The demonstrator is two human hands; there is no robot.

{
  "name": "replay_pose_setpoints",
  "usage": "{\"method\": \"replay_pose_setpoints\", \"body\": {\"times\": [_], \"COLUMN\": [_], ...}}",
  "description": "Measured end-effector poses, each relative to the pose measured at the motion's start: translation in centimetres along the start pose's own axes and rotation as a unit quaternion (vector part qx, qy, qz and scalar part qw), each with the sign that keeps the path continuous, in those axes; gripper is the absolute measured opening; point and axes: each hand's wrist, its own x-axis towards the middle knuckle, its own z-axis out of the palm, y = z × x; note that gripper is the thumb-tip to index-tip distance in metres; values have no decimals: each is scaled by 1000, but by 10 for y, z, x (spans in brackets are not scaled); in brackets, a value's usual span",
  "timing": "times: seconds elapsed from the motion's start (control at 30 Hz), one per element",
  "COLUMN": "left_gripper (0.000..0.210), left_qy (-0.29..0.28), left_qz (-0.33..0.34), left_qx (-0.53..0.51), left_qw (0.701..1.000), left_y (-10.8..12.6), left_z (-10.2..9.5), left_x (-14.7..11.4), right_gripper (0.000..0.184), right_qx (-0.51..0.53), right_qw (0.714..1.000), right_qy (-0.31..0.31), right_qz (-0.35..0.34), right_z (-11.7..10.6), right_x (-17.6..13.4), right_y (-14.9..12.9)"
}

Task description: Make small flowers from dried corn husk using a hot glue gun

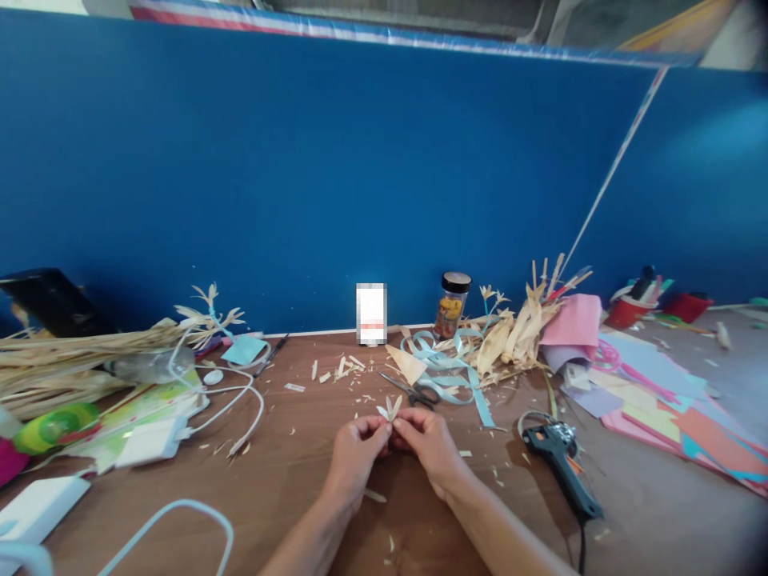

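Pinched between the fingertips of both hands is a small corn husk flower [393, 407] with pale petals spread upward. My left hand [355, 454] grips it from the left, fingers closed. On the other side my right hand [428, 446] is closed on it too, its fingertips meeting those of the left. The flower's lower end is hidden by the fingers. Just beyond the hands lie scissors [425, 395] with dark handles, a tangle of light blue ribbon [483, 406] and small husk scraps [343, 368]. A glue gun [561, 464] lies right of my right hand.
Dried corn husks [510, 344] are heaped at the back right, near a black-lidded jar [451, 306]. Coloured paper [666, 400] covers the right side. On the left are a husk bundle [78, 352], white cables [259, 416] and a white adapter [153, 440]. A blue partition [336, 160] stands behind.
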Motion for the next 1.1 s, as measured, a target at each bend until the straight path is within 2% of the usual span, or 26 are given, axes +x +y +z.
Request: {"method": "replay_pose_setpoints", "body": {"times": [0.23,0.37,0.73,1.1], "left_gripper": [23,24,24,22], "left_qy": [-11,-29,10,16], "left_qz": [-23,-9,-1,24], "left_qx": [-17,-17,1,-7], "left_qw": [1000,999,1000,1000], "left_y": [4,2,3,-5], "left_z": [1,0,1,0], "left_x": [-1,0,-1,1], "right_gripper": [30,30,27,30], "right_qx": [17,17,6,7], "right_qw": [1000,1000,1000,1000], "right_qy": [5,7,-15,-4], "right_qz": [2,0,-3,-8], "right_z": [-1,-1,1,4], "right_x": [2,2,-1,-2], "right_y": [4,4,-1,0]}}
